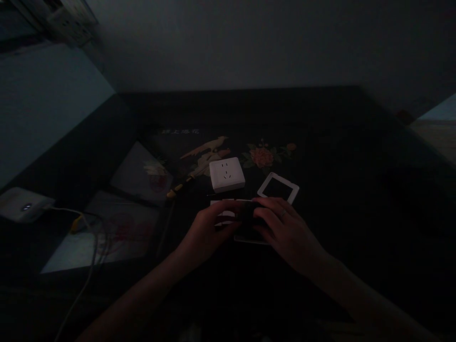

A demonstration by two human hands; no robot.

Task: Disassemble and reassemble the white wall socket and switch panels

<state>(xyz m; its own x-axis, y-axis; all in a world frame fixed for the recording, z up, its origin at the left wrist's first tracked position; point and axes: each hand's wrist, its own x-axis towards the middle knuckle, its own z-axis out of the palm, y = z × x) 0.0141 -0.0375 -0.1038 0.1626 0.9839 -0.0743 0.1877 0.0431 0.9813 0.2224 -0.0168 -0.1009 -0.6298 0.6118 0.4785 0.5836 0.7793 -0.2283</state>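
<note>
Near the middle of the dark table, my left hand [210,228] has its fingers and thumb closed on a dark piece with a white rim [246,232]. From the other side my right hand [285,230], a ring on one finger, grips the same piece with bent fingers. Partly behind the left fingers lies a white plate [228,218]. Just beyond the hands sits a white wall socket [227,175], face up. An open white frame [285,179] lies close to the right fingertips. Poor light hides the held piece's details.
A screwdriver with a yellow and black handle [181,185] lies left of the socket. Farther left, a white device [23,205] with a lit mark trails a white cable [93,242]. The table [338,156] bears a bird and flower picture and meets a wall behind.
</note>
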